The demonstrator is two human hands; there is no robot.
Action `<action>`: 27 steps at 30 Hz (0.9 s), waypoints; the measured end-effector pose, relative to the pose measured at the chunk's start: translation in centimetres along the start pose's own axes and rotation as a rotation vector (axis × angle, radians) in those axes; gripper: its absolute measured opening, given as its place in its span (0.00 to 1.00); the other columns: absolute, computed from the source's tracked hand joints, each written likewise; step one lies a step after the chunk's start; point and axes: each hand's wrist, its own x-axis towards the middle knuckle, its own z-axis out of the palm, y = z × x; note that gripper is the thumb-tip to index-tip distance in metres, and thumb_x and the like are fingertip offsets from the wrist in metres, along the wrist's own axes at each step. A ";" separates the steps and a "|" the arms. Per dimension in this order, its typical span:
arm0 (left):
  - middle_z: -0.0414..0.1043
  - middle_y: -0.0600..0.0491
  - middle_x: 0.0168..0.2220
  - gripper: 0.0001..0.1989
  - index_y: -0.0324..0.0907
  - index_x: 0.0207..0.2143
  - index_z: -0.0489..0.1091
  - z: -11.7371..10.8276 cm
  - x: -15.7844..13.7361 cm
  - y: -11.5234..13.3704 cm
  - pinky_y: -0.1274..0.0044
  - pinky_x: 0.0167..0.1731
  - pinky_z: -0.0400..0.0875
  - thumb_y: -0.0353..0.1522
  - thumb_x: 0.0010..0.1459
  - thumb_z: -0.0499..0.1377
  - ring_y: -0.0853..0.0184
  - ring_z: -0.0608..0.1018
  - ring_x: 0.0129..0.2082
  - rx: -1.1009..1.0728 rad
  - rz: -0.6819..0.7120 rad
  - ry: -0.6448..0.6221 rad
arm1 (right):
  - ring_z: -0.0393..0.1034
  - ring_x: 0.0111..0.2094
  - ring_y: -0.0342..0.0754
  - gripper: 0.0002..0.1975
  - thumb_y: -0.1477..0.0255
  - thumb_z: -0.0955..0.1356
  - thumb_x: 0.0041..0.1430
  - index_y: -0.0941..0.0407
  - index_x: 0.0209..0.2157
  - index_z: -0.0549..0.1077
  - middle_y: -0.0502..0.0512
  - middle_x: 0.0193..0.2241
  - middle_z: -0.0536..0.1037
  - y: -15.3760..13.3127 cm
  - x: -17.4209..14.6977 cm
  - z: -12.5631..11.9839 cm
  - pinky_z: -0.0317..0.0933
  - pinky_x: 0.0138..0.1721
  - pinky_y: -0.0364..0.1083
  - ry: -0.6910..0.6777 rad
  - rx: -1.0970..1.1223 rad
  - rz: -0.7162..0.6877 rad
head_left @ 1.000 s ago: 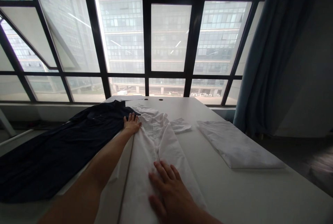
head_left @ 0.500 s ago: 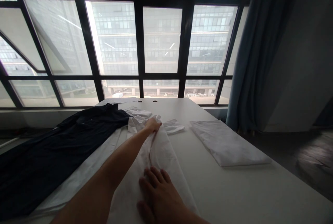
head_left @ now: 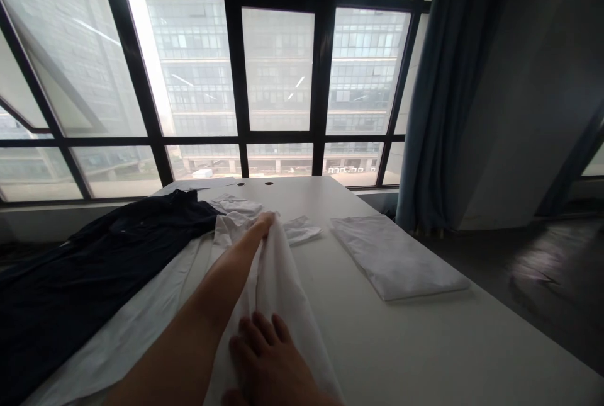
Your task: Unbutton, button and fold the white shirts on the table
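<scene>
A white shirt lies lengthwise on the table, its far end bunched and a sleeve-like piece sticking out to the right. My left hand reaches far forward and is closed on the cloth near that end, lifting a ridge in it; the fingertips are partly hidden. Close to me, my right hand rests palm down on the near part of the shirt, fingers stretched out and holding nothing. The near end of the shirt is hidden under the hand and my left forearm.
A folded white garment lies on the white table to the right. On the left a dark navy garment lies over another white cloth. Windows stand behind the table, with a blue curtain at right.
The view has turned slightly right, so everything sits further left. My left hand has raised the gripped cloth a little into a fold. My right hand stays flat on the shirt.
</scene>
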 end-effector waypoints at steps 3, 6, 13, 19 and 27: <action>0.77 0.40 0.38 0.24 0.36 0.43 0.71 -0.7 0.9 0.4 0.73 0.32 0.73 0.47 0.56 0.61 0.55 0.79 0.38 0.172 -0.035 0.004 | 0.51 0.65 0.66 0.30 0.54 0.63 0.62 0.54 0.61 0.62 0.63 0.65 0.60 0.3 0.1 0.6 0.46 0.62 0.68 0.021 -0.036 -0.009; 0.77 0.39 0.42 0.24 0.35 0.44 0.72 -1.1 1.9 1.2 0.75 0.31 0.73 0.46 0.56 0.61 0.57 0.80 0.36 0.310 -0.019 -0.010 | 0.51 0.64 0.66 0.30 0.55 0.63 0.63 0.54 0.62 0.61 0.63 0.65 0.60 0.7 0.3 1.4 0.48 0.62 0.68 0.041 -0.064 -0.017; 0.74 0.33 0.49 0.19 0.33 0.39 0.75 -0.4 2.7 3.3 0.72 0.44 0.72 0.33 0.44 0.69 0.48 0.75 0.52 0.553 0.147 -0.010 | 0.51 0.66 0.61 0.23 0.66 0.57 0.70 0.52 0.64 0.60 0.61 0.65 0.60 1.6 0.8 3.0 0.52 0.61 0.66 0.052 -0.124 -0.013; 0.75 0.33 0.47 0.16 0.33 0.41 0.74 -0.7 3.6 3.7 0.71 0.43 0.72 0.35 0.52 0.63 0.49 0.77 0.50 0.551 0.148 0.011 | 0.51 0.66 0.61 0.23 0.65 0.56 0.70 0.52 0.64 0.60 0.60 0.65 0.59 1.8 1.0 3.5 0.52 0.61 0.66 0.041 -0.124 -0.005; 0.77 0.41 0.30 0.18 0.32 0.43 0.73 -0.8 4.6 2.9 0.74 0.23 0.71 0.39 0.64 0.53 0.61 0.78 0.24 0.411 0.000 -0.029 | 0.51 0.65 0.63 0.23 0.64 0.58 0.69 0.55 0.62 0.61 0.63 0.65 0.60 1.0 0.9 2.4 0.52 0.61 0.67 0.037 -0.112 0.007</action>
